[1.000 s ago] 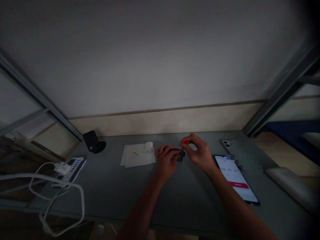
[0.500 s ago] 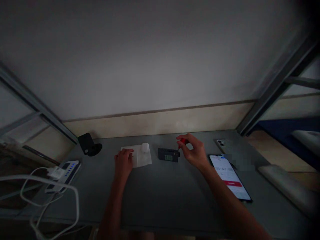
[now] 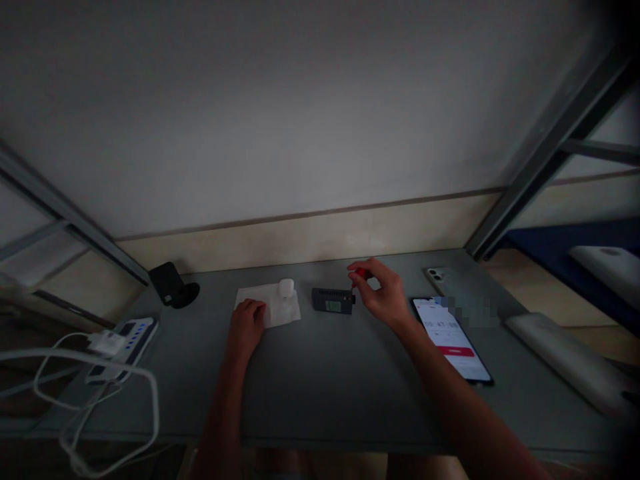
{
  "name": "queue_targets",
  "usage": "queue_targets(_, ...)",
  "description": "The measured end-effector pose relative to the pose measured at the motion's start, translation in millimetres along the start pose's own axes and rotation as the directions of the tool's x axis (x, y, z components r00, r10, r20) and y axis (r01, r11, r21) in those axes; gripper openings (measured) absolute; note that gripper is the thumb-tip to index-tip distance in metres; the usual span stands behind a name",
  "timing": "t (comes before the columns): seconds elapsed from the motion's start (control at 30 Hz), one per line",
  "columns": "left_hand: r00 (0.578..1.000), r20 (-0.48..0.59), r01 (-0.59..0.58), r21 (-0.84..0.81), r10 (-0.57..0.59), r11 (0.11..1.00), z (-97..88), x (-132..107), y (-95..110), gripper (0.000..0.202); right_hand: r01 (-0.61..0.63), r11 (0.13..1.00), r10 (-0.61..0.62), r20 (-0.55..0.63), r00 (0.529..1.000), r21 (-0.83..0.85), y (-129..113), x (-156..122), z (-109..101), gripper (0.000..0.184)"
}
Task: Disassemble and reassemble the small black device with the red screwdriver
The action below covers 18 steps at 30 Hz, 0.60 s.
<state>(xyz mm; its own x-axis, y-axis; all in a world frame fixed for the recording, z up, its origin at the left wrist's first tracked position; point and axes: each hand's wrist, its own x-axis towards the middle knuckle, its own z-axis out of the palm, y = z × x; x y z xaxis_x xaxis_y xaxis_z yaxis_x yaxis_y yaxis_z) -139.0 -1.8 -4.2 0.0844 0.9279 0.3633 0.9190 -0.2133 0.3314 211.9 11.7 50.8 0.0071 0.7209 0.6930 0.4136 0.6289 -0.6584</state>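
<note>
In my right hand (image 3: 383,293) is a small red-handled tool (image 3: 361,273), pinched between thumb and fingertips. Its lower end points down by the right end of a small dark grey box (image 3: 332,302) with vent slots and a greenish label; whether they touch is unclear. My left hand (image 3: 247,327) rests at the left part of a white tissue (image 3: 270,320), its fingers curled together. What those fingers hold, if anything, is hidden. A rounded white case (image 3: 286,289) stands on the tissue's far right side.
A lit phone (image 3: 453,340) lies right of my right forearm, a second phone (image 3: 437,277) behind it. Farther right is a long pale case (image 3: 555,360). At left are a black stand (image 3: 173,285), a power strip (image 3: 143,337) and looping white cables (image 3: 155,400). A wall backs the desk.
The view has shifted slightly, moving most things a little up and left. My left fingers have drawn in slightly at the tissue. My right hand still pinches the red-handled tool beside the box.
</note>
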Motion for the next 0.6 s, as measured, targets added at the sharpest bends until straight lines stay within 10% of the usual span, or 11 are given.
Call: queue_targets(0.6,0.994,-0.083,0.075,0.012,-0.074,0.997,2.0,4,12,0.021,0.011,1.0,-0.011,-0.003,1.0,-0.001,3,-1,2,0.012)
